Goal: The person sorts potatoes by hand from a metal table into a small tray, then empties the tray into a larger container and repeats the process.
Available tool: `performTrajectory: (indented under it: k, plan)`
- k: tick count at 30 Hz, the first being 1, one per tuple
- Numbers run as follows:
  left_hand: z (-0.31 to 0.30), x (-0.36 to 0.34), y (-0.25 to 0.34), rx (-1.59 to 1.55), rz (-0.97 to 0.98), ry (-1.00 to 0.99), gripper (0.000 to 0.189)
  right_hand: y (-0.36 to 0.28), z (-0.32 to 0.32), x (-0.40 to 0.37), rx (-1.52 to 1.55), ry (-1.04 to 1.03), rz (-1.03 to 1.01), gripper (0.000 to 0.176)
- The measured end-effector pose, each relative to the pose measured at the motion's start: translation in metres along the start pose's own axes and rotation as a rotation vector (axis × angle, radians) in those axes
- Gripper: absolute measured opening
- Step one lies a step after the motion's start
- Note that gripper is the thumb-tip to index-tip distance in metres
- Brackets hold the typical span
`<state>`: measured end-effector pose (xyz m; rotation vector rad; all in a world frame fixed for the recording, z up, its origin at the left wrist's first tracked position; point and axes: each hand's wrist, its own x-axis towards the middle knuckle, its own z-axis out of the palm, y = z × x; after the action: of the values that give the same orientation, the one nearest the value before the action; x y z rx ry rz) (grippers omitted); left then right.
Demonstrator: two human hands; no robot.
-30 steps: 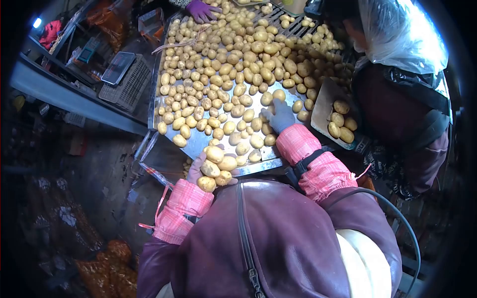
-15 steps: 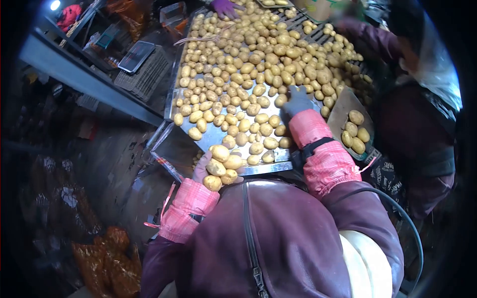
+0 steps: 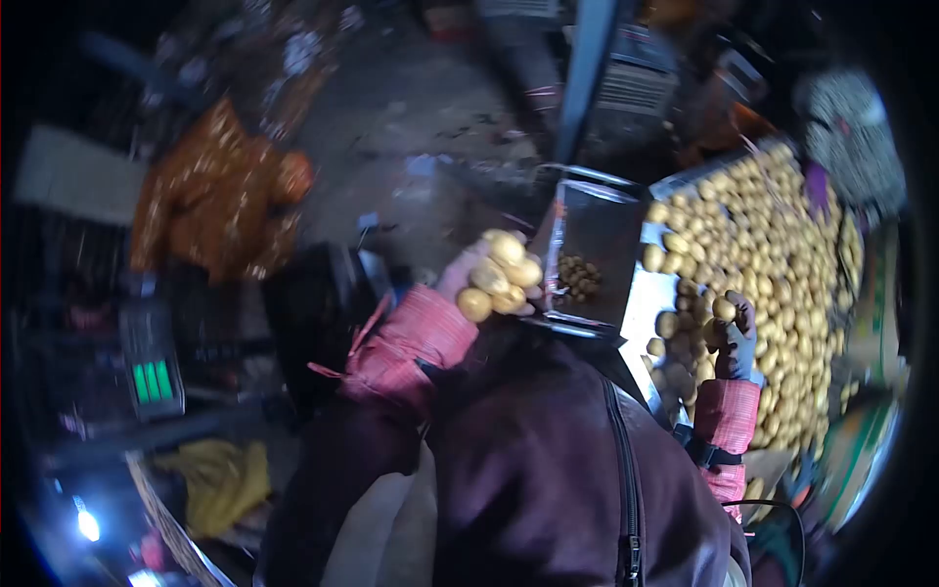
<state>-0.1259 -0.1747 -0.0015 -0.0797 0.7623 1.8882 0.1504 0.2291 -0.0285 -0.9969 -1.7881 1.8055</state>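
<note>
Several potatoes (image 3: 509, 277) are cradled in my left hand (image 3: 455, 277), which is held out in front of my body, left of the metal table (image 3: 646, 293). Its fingers lie mostly hidden beneath them. Over the near part of that table, my right hand (image 3: 740, 347) in a dark glove has its fingers curled around a potato (image 3: 724, 309). A second potato shows against its palm side. Many loose potatoes (image 3: 782, 284) cover the table beyond. Motion blurs part of the view.
A metal-edged opening with small potatoes (image 3: 577, 279) lies left of the table. A grey post (image 3: 584, 88) rises behind it. Orange plastic bags (image 3: 210, 196) lie at left, above a device with a green lit display (image 3: 152, 382). Another person's purple glove (image 3: 817, 188) is at the far side.
My view has swung left, so the table now sits at the right. My left hand still carries its potatoes. My right hand has lifted from among the potatoes and now holds potato.
</note>
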Motion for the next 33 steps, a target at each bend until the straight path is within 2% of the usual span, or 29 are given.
performTrajectory:
  k: [1, 2, 3, 4, 5, 6, 8, 9, 10, 12, 13, 14, 15, 16, 19, 20, 22, 24, 25, 26, 27, 30, 31, 32, 33]
  plan:
    - [-0.01, -0.026, 0.017, 0.021, 0.104, 0.081, 0.042, -0.016, 0.027, 0.006, 0.014, -0.129, 0.029, 0.049]
    - [-0.017, -0.052, 0.032, -0.065, 0.189, 0.128, 0.051, -0.04, 0.056, 0.006, 0.026, -0.251, 0.056, 0.048]
    - [-0.035, -0.077, 0.049, -0.247, 0.184, 0.182, 0.047, -0.053, 0.081, 0.01, 0.041, -0.373, 0.085, 0.047]
    - [-0.058, -0.1, 0.059, -0.312, 0.234, 0.22, 0.043, -0.041, 0.096, 0.026, 0.05, -0.441, 0.046, 0.046]
    - [-0.083, -0.126, 0.065, -0.302, 0.304, 0.239, 0.04, -0.051, 0.126, 0.029, -0.049, -0.509, 0.037, 0.045]
    - [-0.11, -0.151, 0.068, -0.267, 0.362, 0.25, 0.038, -0.042, 0.15, 0.035, 0.094, -0.655, 0.033, 0.044]
    - [-0.16, -0.199, 0.059, -0.169, 0.453, 0.33, 0.039, -0.049, 0.211, 0.027, 0.178, -0.925, -0.005, 0.043]
    - [-0.15, -0.22, 0.051, -0.026, 0.536, 0.708, 0.043, -0.065, 0.25, 0.01, 0.116, -1.051, -0.046, 0.044]
    - [-0.17, -0.237, 0.042, -0.012, 0.546, 0.914, 0.045, -0.064, 0.282, 0.001, 0.267, -1.236, 0.001, 0.048]
    - [-0.223, -0.272, 0.017, 0.008, 0.545, 1.337, 0.052, -0.069, 0.344, -0.027, 0.328, -1.48, -0.011, 0.056]
    - [-0.164, -0.271, 0.025, 0.129, 0.358, 1.697, 0.051, -0.08, 0.371, -0.048, 0.231, -1.528, -0.088, 0.061]
    - [-0.214, -0.289, 0.004, 0.162, 0.558, 1.705, 0.051, -0.109, 0.386, -0.075, 0.221, -1.519, 0.102, 0.064]
    - [-0.236, -0.299, -0.01, 0.207, 0.664, 1.714, 0.05, -0.133, 0.395, -0.094, 0.204, -1.5, 0.289, 0.067]
    - [-0.243, -0.305, -0.019, 0.255, 0.769, 1.718, 0.049, -0.132, 0.403, -0.096, 0.274, -1.531, 0.263, 0.069]
    - [-0.252, -0.318, -0.054, 0.417, 0.785, 1.797, 0.045, -0.115, 0.4, -0.08, 0.319, -1.568, 0.183, 0.066]
    - [-0.271, -0.316, -0.065, 0.461, 0.797, 1.845, 0.043, -0.113, 0.387, -0.074, 0.202, -1.48, 0.212, 0.061]
    - [-0.316, -0.311, -0.081, 0.871, 0.594, 1.962, 0.042, -0.11, 0.359, -0.061, 0.166, -1.337, 0.198, 0.059]
    - [-0.239, -0.26, -0.058, 1.111, 0.619, 2.127, 0.042, -0.08, 0.319, -0.029, 0.198, -1.225, 0.15, 0.059]
    - [-0.244, -0.242, -0.054, 1.239, 0.794, 1.959, 0.043, -0.068, 0.296, -0.017, 0.205, -1.142, 0.124, 0.059]
    - [-0.223, -0.216, -0.039, 1.373, 0.86, 1.83, 0.041, -0.057, 0.269, -0.007, 0.189, -1.044, 0.092, 0.06]
    - [-0.193, -0.188, -0.023, 1.5, 0.921, 1.678, 0.039, -0.055, 0.242, -0.004, 0.075, -0.869, -0.051, 0.055]
    - [-0.128, -0.106, 0.007, 1.629, 0.934, 1.265, 0.044, 0.005, 0.159, 0.004, -0.011, -0.424, -0.003, 0.045]
    - [-0.129, -0.075, 0.01, 1.768, 1.018, 1.085, 0.045, -0.039, 0.138, -0.028, -0.241, -0.329, -0.087, 0.04]
    - [-0.1, -0.046, 0.009, 1.764, 1.042, 0.878, 0.045, -0.026, 0.113, -0.039, -0.31, -0.165, -0.11, 0.036]
    - [-0.063, -0.022, 0.011, 1.75, 1.064, 0.679, 0.045, -0.014, 0.099, -0.052, -0.211, 0.008, -0.188, 0.039]
